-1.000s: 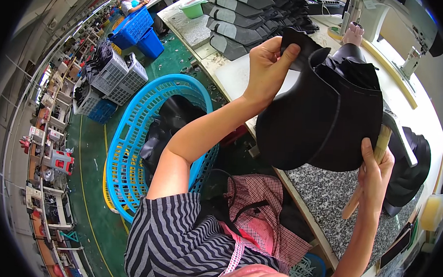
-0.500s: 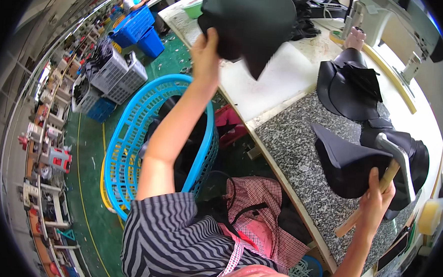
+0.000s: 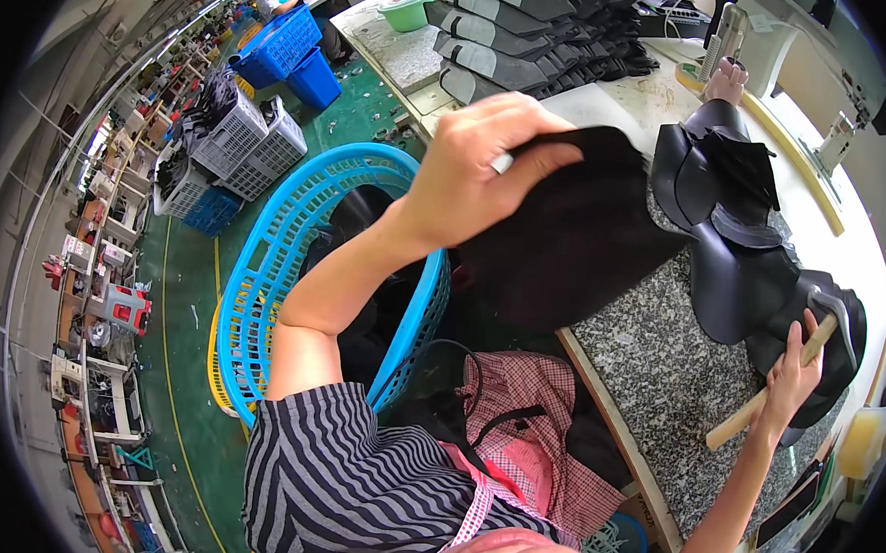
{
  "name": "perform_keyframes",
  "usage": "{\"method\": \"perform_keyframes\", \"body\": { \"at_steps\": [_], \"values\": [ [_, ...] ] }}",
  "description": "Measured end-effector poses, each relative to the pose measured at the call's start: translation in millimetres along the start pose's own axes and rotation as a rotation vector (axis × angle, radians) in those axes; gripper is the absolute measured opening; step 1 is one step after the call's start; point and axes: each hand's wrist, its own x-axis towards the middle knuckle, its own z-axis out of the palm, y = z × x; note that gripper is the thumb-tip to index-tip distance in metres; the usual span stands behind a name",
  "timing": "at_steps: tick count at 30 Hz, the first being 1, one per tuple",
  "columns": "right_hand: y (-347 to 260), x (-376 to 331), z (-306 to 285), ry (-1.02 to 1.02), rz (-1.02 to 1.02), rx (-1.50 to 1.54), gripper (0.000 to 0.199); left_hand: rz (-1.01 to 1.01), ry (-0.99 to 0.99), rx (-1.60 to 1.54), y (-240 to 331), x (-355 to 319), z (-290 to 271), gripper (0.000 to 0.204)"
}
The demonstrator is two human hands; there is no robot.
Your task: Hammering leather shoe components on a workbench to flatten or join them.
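Pinched between the thumb and fingers of my left hand [image 3: 474, 168] is a flat black leather-like piece [image 3: 575, 248], hanging over the table's front edge. My right hand [image 3: 790, 383] grips a hammer by its wooden handle [image 3: 739, 420], at the right side of the speckled stone slab [image 3: 638, 387]. The hammer's curved metal head lies against dark material and shows only in part. Several curved black pieces [image 3: 728, 286] lie overlapping in a row along the slab's far right side, close to the hammer.
A blue plastic basket [image 3: 246, 311] with black pieces inside stands left of the table. Stacks of black pieces [image 3: 506, 39] and a green bowl [image 3: 407, 14] sit at the far end. On the right are a phone [image 3: 789, 512] and a yellowish container [image 3: 863, 447].
My left hand has brought the black piece nearer, from above the far table to its front edge. The hammer and my right hand have shifted slightly right; the black piece beside them now lies farther back.
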Motion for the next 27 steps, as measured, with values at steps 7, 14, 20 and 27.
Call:
{"method": "perform_keyframes", "body": {
  "at_steps": [7, 14, 20, 27],
  "values": [
    [-17.5, -60.1, -28.2, 0.058, -0.130, -0.045, 0.026, -0.025, -0.487, -0.663, 44.0, -7.6, 49.6, 0.016],
    [-15.9, -125.9, -88.3, -0.004, 0.004, -0.018, 0.023, -0.100, -0.737, -1.151, 87.3, -38.3, 153.3, 0.020],
    [7.2, -179.2, -166.2, 0.077, 0.019, -0.178, 0.022, 0.097, -0.845, -0.773, 118.0, -60.4, 211.6, 0.020],
    [12.5, -227.8, -190.7, 0.019, 0.237, -0.108, 0.045, 0.094, -0.838, -0.625, 137.7, -76.2, 213.8, 0.020]
  ]
}}
